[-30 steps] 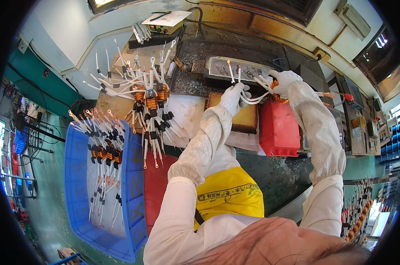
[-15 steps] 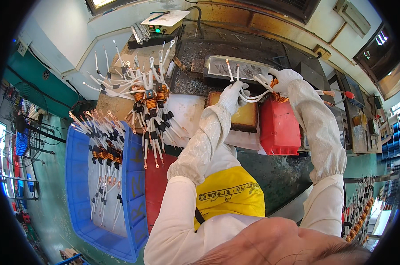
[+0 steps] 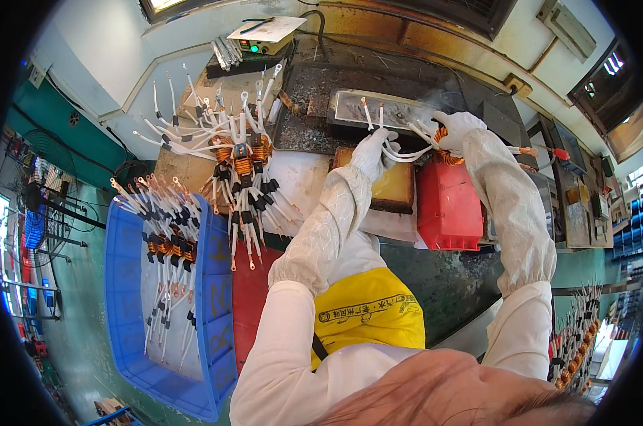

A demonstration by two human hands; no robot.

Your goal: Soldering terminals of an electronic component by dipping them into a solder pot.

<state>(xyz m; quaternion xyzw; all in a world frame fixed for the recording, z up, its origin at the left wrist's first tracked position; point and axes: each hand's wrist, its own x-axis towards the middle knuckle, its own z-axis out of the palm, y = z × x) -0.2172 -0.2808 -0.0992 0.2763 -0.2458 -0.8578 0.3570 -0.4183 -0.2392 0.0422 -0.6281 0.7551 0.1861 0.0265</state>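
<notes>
My gloved left hand (image 3: 372, 156) is closed around two white cable leads (image 3: 382, 116), whose metal-lugged tips point up in front of a black rectangular trough (image 3: 341, 125) with a silvery surface. In my gloved right hand (image 3: 462, 130) is a copper-wound coil (image 3: 443, 142), gripped at its side. White leads (image 3: 407, 157) curve between the coil and my left hand. More leads run toward the right end of the trough, where thin smoke hangs; their tips are hard to make out. Beyond my right wrist, further leads with bare copper ends (image 3: 527, 151) stick out.
Below the trough are a square tray of yellowish material (image 3: 391, 186) and a red bin (image 3: 449, 206). Finished-looking coils with white leads (image 3: 243, 157) pile up on the bench's left. A blue crate (image 3: 218, 312) of similar coils stands nearer, beside a control box (image 3: 261, 44) farther back.
Smoke has appeared above the trough's right end, near my right hand. My left hand and the leads in it have shifted very slightly; both hands keep their grip.
</notes>
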